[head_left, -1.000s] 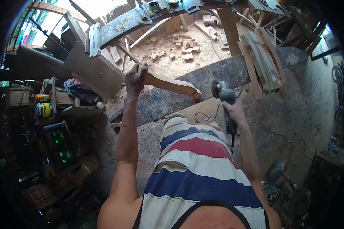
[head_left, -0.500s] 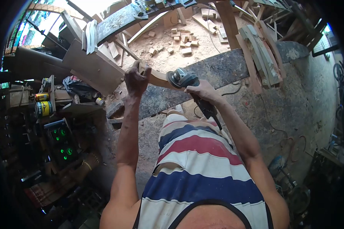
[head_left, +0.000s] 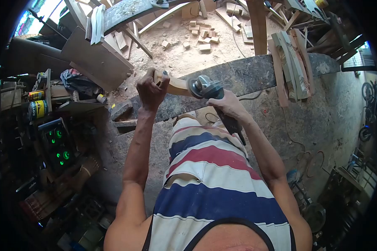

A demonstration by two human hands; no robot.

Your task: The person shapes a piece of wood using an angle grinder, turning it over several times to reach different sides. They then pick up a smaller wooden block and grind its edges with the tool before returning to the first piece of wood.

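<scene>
My left hand [head_left: 152, 88] is closed around the far left end of a curved piece of wood [head_left: 178, 86], holding it over the dark bench plank [head_left: 238, 77]. In my right hand [head_left: 229, 104] is an angle grinder [head_left: 209, 89], gripped by its body with the handle pointing down toward me. The grinder's disc [head_left: 193, 87] meets the right end of the wood, or sits right over it; actual contact I cannot make out. That end of the wood is partly hidden behind the disc.
Several small wood blocks [head_left: 204, 47] lie on the dusty ground beyond the plank. Curved wooden pieces [head_left: 291, 67] are stacked on the plank at right. A yellow-labelled can [head_left: 38, 109] stands on the left shelf, above a box with green lights [head_left: 58, 144]. A cord trails near the grinder.
The view has tilted and shifted slightly. Both hands keep their grips, and the grinder's disc stays at the right end of the wood, with its head turned a little.
</scene>
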